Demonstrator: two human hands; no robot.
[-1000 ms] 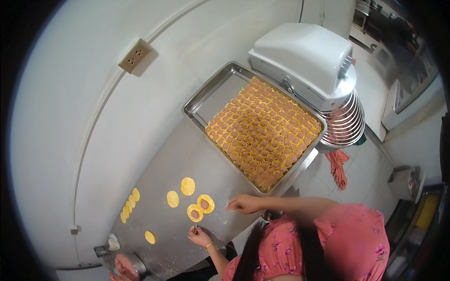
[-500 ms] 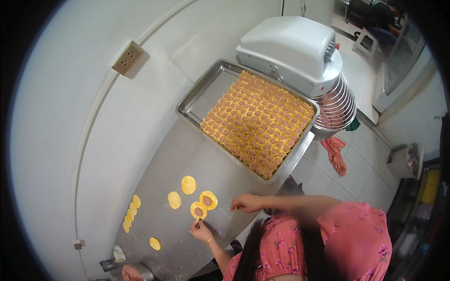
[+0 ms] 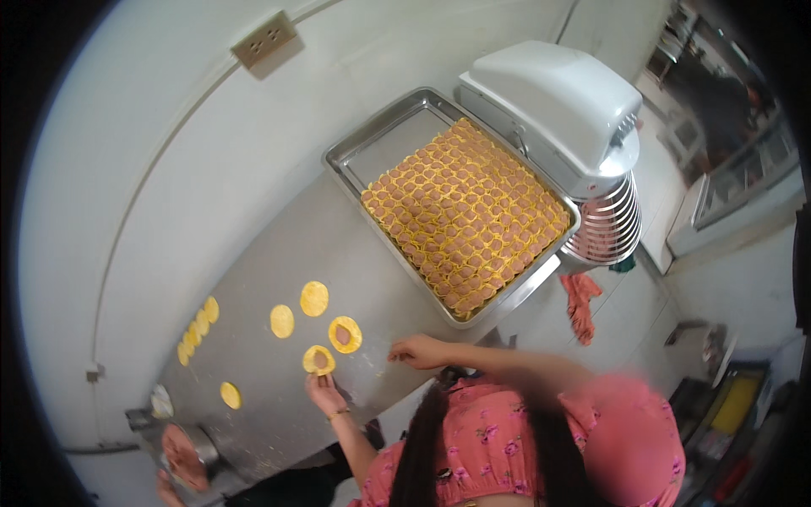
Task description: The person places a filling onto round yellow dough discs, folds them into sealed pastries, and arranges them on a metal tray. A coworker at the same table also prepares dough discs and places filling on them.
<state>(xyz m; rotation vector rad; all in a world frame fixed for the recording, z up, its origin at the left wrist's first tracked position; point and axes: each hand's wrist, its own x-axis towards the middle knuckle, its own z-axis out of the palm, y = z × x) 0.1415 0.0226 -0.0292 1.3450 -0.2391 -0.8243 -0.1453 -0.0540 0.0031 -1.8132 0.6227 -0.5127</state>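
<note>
My left hand [image 3: 325, 394] has its fingertips pinched at the near edge of a round yellow dough wrapper [image 3: 309, 356] with a pinkish meat filling at its middle. Just beyond lies a second filled wrapper [image 3: 354, 335], apart from the first. My right hand [image 3: 420, 351] hovers by the table's near edge, fingers loosely bent and nothing visible in them. Two plain wrappers, one left [image 3: 282, 321] and one farther off [image 3: 314, 298], lie flat on the metal table [image 3: 253, 279]. A large steel tray [image 3: 359, 156] holds rows of filled yellow pieces, with bare metal at its far left end.
A white mixer [image 3: 553, 106] with a wire guard stands behind the tray. At left are a row of overlapping wrappers [image 3: 201, 323] and a single wrapper [image 3: 231, 395]. A metal bowl of meat [image 3: 186, 452] sits lower left, another person's hand [image 3: 168, 488] beside it.
The view has shifted. The two filled wrappers, touching before, are now apart. My left hand stays at the nearer one; my right hand remains near the table's edge.
</note>
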